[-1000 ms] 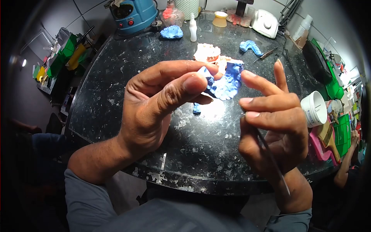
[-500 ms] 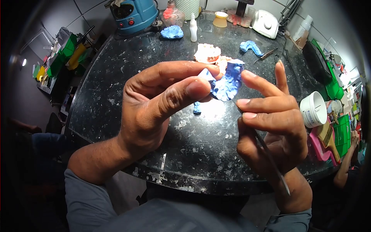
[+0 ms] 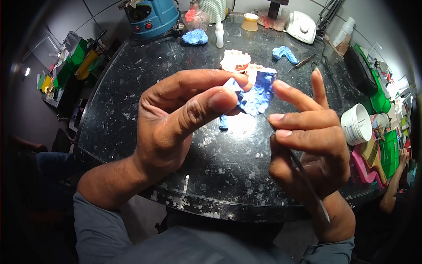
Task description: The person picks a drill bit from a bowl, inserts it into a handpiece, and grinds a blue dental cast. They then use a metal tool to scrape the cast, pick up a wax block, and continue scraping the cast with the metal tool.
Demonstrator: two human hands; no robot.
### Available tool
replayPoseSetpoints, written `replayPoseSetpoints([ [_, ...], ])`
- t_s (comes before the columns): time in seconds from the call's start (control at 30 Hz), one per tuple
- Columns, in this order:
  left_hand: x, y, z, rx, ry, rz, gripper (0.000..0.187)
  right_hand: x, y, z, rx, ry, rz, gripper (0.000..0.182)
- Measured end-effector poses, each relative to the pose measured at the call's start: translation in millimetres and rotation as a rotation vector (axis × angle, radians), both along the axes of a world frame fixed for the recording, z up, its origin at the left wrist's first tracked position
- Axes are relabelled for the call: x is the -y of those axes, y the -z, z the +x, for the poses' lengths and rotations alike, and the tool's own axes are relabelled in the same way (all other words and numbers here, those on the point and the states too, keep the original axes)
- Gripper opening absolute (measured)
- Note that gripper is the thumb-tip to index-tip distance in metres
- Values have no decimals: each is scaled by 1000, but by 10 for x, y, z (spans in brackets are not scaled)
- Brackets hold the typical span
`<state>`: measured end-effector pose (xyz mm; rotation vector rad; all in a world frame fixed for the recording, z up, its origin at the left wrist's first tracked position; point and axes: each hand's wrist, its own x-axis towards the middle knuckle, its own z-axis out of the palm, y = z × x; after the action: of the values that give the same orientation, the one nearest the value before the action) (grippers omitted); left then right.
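Between the thumb and fingers of my left hand is a blue dental impression, held up over the table with its tooth hollows showing. My right hand is close at its right side, index fingertip right at the impression's edge. A slim metal carving tool is gripped in that hand, its pointed blade slanting down toward my wrist. Plaster dental models stand on the table behind the impression, partly covered by it. A small blue piece lies beneath my left fingertips.
On the black speckled table are another blue impression beside a thin metal tool, a blue lump, and a white dropper bottle. A blue machine stands back left, a white tub at right. Other people are at both sides.
My left hand and the impression have shifted very slightly left. Both hands keep the same grip.
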<state>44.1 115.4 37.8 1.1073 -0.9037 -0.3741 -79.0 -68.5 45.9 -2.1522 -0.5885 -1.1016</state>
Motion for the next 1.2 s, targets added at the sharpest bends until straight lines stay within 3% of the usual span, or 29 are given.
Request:
replayPoseSetpoints([
  [1.2,10,15,0,-9,-4,-18,42,26,11,12,12,-34,-4,24],
])
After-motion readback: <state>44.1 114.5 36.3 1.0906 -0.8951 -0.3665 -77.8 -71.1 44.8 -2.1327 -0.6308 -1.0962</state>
